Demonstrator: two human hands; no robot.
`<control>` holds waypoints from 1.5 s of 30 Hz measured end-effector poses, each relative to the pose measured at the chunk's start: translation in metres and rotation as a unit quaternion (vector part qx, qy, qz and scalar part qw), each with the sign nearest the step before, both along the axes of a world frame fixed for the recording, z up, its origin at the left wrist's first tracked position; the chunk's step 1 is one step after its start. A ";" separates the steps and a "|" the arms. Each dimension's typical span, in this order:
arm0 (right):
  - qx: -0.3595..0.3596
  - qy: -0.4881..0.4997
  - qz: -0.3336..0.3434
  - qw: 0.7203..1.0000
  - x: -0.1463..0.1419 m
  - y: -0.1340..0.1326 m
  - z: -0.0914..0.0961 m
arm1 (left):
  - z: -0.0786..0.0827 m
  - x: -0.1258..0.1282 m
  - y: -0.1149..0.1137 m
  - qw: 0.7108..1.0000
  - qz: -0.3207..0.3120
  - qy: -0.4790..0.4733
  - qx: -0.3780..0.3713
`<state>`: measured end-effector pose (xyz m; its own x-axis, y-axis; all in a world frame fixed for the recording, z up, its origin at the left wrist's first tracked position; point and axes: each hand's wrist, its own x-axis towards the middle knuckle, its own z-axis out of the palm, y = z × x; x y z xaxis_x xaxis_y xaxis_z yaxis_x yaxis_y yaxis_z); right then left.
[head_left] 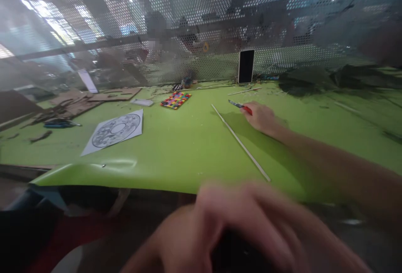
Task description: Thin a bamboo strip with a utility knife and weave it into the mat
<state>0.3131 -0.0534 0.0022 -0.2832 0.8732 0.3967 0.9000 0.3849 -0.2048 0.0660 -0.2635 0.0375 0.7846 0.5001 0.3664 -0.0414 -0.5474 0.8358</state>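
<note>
My left hand [191,231] and my right hand [298,222] are close to the camera at the bottom, in front of the table edge. They come together there and look in contact, bent over a dark gap. Motion blur hides whether their fingers are closed on anything. Past them, a thin pale wooden strip [241,144] lies slantwise on the green tabletop [176,147]. An arm reaching in from the right edge, apparently a co-worker's, ends in a hand [264,117] around a red-handled cutter [247,110]. Its blade points left, near the strip's far end.
On the left lie a sheet with a printed ring [133,124], a blue-handled tool [56,124] and brown cardboard pieces [116,94]. A colourful woven square [176,100] rests farther back. A dark-screened tablet [246,66] stands against the perforated screen [201,21].
</note>
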 end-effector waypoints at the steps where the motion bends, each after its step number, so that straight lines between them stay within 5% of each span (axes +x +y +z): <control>1: -0.004 -0.002 0.002 1.000 0.000 0.000 0.000 | -0.001 0.004 0.017 0.999 0.012 -0.032 0.005; 3: -0.014 -0.004 -0.001 1.000 -0.001 0.001 -0.001 | -0.003 0.004 0.061 0.995 0.039 -0.089 0.032; 5: -0.021 -0.005 -0.020 1.000 -0.002 0.004 -0.003 | -0.003 -0.002 0.112 0.991 0.097 0.037 0.086; 9: -0.026 -0.006 -0.054 0.998 -0.002 0.011 -0.008 | -0.004 -0.010 0.197 0.915 0.139 0.271 0.264; 12: -0.032 -0.008 -0.054 0.998 -0.001 0.013 -0.010 | -0.011 -0.008 0.227 0.856 0.108 0.362 0.352; 16: -0.040 -0.014 -0.050 0.998 0.000 0.009 -0.009 | -0.023 -0.007 0.234 0.829 0.088 0.373 0.407; 23: -0.047 -0.030 -0.042 0.998 0.000 0.006 -0.006 | -0.032 -0.021 0.225 0.868 0.106 0.335 0.351; 31: -0.056 -0.046 -0.021 0.997 0.002 0.006 -0.007 | -0.025 -0.034 0.220 0.913 0.149 0.320 0.205; 38: -0.040 -0.031 -0.014 0.999 0.005 0.011 -0.009 | -0.041 -0.039 0.236 0.935 0.145 0.182 0.267; 45: -0.061 0.009 -0.005 0.998 0.008 0.011 -0.001 | -0.039 -0.039 0.231 0.929 0.139 0.224 0.260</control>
<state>0.3210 -0.0419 0.0015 -0.2681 0.9182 0.2915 0.8992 0.3471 -0.2664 0.0271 -0.0326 -0.0015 0.7841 0.5529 0.2820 0.4502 -0.8194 0.3547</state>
